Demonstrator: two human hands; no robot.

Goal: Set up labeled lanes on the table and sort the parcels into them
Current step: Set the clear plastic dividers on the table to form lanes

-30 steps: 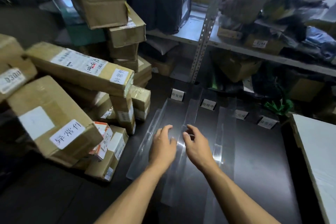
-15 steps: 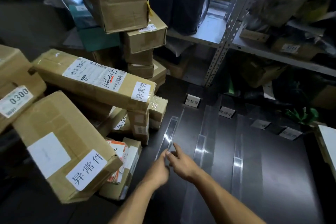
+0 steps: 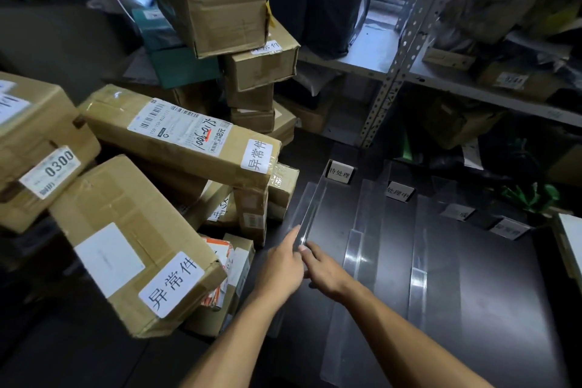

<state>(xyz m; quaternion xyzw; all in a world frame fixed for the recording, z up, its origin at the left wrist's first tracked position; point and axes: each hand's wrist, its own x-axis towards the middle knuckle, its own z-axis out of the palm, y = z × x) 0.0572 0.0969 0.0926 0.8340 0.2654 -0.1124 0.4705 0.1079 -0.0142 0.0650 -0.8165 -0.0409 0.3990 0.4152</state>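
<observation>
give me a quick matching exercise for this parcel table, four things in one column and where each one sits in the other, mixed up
Things:
1. box tagged 0300
2. lane sign 待处理
3. left hand
4. green bag

Places:
A. far end of the leftmost lane
B. left edge of the view
C. beyond the table's far right corner
D. at the leftmost clear divider strip

Pairs: 1-B, 2-A, 3-D, 4-C

— How many lane label cards stand on the dark table?
— Four, with three clear divider strips running between them.
— And hands?
— Two. The cardboard parcels number at least ten; the stack hides some.
</observation>
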